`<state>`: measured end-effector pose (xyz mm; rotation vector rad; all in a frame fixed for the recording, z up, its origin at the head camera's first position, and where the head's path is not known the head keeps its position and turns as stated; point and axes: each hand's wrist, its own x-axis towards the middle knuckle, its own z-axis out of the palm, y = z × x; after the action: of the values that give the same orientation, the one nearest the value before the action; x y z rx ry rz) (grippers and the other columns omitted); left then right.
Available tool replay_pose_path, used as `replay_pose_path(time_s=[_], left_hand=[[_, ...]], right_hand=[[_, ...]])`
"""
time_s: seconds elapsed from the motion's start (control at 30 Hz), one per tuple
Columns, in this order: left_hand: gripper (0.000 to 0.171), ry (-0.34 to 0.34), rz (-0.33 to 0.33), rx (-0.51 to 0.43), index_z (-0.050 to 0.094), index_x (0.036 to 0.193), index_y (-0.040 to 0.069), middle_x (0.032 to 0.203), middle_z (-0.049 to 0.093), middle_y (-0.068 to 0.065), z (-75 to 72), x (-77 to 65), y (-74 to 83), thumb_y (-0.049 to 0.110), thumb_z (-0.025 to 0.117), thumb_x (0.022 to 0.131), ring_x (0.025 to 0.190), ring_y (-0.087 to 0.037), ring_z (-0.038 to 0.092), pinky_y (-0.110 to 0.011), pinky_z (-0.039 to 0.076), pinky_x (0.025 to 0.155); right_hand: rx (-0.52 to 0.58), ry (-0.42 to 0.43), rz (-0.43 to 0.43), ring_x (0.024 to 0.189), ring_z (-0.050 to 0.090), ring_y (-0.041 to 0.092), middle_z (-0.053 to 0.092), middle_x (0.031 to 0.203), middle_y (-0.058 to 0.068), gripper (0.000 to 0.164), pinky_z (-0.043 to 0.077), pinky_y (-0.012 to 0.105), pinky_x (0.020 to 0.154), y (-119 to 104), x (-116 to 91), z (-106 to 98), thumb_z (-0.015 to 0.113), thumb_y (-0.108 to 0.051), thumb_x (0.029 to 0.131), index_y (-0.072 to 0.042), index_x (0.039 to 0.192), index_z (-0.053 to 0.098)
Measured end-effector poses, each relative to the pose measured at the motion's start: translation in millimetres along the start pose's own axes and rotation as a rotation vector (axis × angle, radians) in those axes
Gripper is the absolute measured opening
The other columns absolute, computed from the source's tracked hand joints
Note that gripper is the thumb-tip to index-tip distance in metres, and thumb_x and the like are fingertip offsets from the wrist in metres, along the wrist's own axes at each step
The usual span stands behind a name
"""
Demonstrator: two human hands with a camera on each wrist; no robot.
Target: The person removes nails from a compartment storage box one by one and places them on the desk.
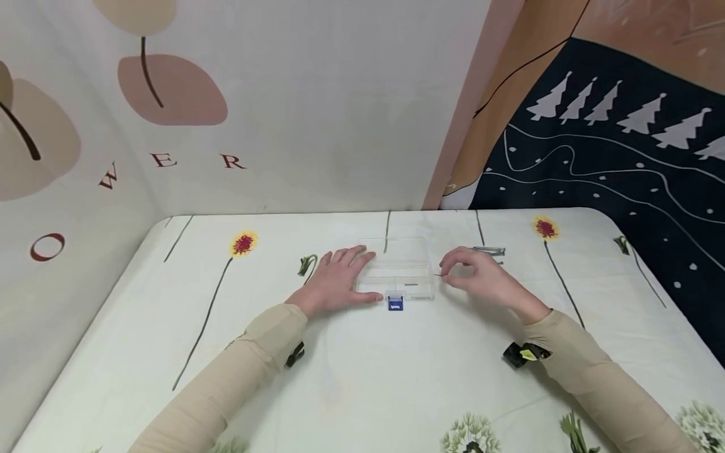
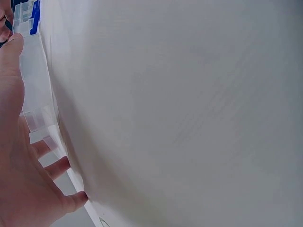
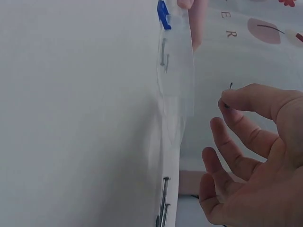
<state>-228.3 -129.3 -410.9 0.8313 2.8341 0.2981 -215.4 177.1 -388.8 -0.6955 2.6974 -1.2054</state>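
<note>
A clear plastic box (image 1: 394, 272) with a blue latch (image 1: 395, 304) lies on the table, its lid apparently folded back. My left hand (image 1: 338, 280) rests along its left side, fingers spread and thumb at the front edge. Just off the box's right side, my right hand (image 1: 474, 275) pinches a small nail (image 3: 231, 86) between thumb and index finger; its point sticks out. A short nail (image 1: 411, 284) lies in the front right of the box, and the right wrist view shows nails (image 3: 164, 52) through the wall.
Behind my right hand, several longer nails (image 1: 490, 250) lie on the flower-printed tablecloth (image 1: 362, 384). A white printed curtain (image 1: 340, 113) hangs behind the table, with a dark tree-patterned cloth (image 1: 600, 157) at the right.
</note>
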Motion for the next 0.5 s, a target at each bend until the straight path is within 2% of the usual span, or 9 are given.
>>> replay_pose_path(time_s=[0.27, 0.5], left_hand=[[0.092, 0.018, 0.004, 0.001, 0.030, 0.152, 0.017, 0.156, 0.025, -0.010, 0.1, -0.4, 0.0, 0.071, 0.055, 0.083, 0.138, -0.034, 0.026, -0.060, 0.020, 0.109], [0.092, 0.022, 0.003, 0.006, 0.031, 0.152, 0.016, 0.156, 0.025, -0.010, -0.4, -0.2, 0.8, 0.071, 0.055, 0.082, 0.138, -0.034, 0.027, -0.059, 0.021, 0.109]], right_hand=[[0.034, 0.044, 0.049, 0.111, 0.054, 0.034, 0.064, 0.106, 0.016, 0.004, 0.041, 0.055, 0.095, 6.5, -10.2, -18.9, 0.065, -0.001, 0.089, -0.002, 0.090, 0.068], [-0.033, 0.032, 0.077, 0.110, 0.054, 0.033, 0.065, 0.103, 0.011, 0.004, 0.039, 0.052, 0.096, 24.2, -21.0, -34.2, 0.068, -0.005, 0.088, -0.006, 0.092, 0.069]])
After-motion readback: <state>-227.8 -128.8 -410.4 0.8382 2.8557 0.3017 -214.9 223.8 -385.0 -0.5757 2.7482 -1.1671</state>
